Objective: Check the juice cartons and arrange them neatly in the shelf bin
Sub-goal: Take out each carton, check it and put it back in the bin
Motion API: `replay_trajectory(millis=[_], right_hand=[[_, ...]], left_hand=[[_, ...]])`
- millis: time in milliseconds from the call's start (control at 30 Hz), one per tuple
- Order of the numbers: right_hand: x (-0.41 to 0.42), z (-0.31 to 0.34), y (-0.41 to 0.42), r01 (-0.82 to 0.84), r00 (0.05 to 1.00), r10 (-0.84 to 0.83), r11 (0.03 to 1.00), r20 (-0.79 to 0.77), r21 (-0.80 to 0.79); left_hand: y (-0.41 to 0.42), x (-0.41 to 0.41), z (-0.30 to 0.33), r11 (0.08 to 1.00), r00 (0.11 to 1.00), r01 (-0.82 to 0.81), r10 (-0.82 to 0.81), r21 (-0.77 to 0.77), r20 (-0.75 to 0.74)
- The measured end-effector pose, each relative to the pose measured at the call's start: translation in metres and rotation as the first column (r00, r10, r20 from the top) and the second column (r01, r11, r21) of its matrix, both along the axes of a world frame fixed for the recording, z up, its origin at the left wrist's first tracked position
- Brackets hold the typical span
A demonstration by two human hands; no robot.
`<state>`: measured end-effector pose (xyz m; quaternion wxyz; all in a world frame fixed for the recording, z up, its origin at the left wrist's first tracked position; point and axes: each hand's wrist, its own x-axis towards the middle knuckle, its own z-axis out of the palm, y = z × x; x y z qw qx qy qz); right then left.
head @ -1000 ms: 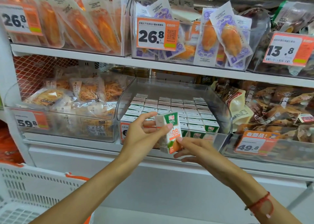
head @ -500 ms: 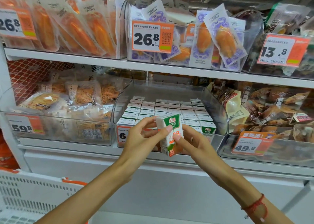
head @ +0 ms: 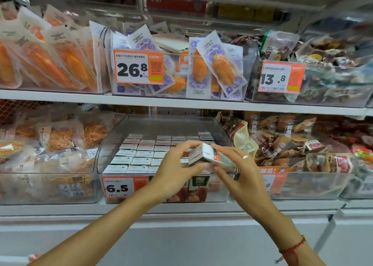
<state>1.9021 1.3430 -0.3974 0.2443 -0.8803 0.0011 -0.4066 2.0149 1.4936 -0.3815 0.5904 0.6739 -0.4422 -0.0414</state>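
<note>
Both hands, the left hand (head: 173,171) and right hand (head: 240,171), hold one juice carton (head: 203,154) tipped over, just above the clear bin (head: 113,144). It should go in upright, lined up with the rows.

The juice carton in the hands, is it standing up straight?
No, the juice carton lies tipped on its side, held between the left hand and right hand.

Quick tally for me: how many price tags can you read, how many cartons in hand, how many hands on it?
Price tags with a readable price: 3 (26.8, 13.8, 6.5)
Juice carton in hand: 1
Hands on it: 2 (left hand, right hand)
Total: 6
</note>
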Motion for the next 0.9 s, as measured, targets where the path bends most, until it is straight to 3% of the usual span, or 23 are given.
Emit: replay_trajectory(millis=[133,233,333,500,700,900], right_hand=[[-0.001,-0.008,-0.033,0.293,0.955,-0.296,0.955,-0.04,-0.052],[-0.005,-0.024,-0.05,0.396,0.907,-0.417,0.894,-0.064,-0.208],[-0.007,-0.041,-0.06,0.39,0.908,-0.418,0.863,-0.021,-0.32],[0.001,-0.054,-0.063,0.434,0.897,-0.438,0.842,0.064,-0.319],[0.004,-0.057,-0.063,0.447,0.89,-0.451,0.832,0.07,-0.327],[0.002,-0.055,-0.063,0.449,0.889,-0.453,0.827,0.07,-0.338]], left_hand=[[-0.035,0.002,-0.003,0.993,0.989,-0.103,0.096,0.057,0.114],[-0.042,0.01,-0.004,0.967,0.969,-0.186,0.151,0.175,0.197],[-0.039,0.016,-0.001,0.951,0.952,-0.186,0.111,0.249,0.286],[-0.05,0.015,0.013,0.866,0.846,-0.288,0.032,0.407,0.532],[-0.07,0.018,-0.004,0.758,0.892,-0.182,-0.14,0.626,0.43],[-0.067,0.022,-0.015,0.782,0.82,-0.212,-0.183,0.586,0.542]])
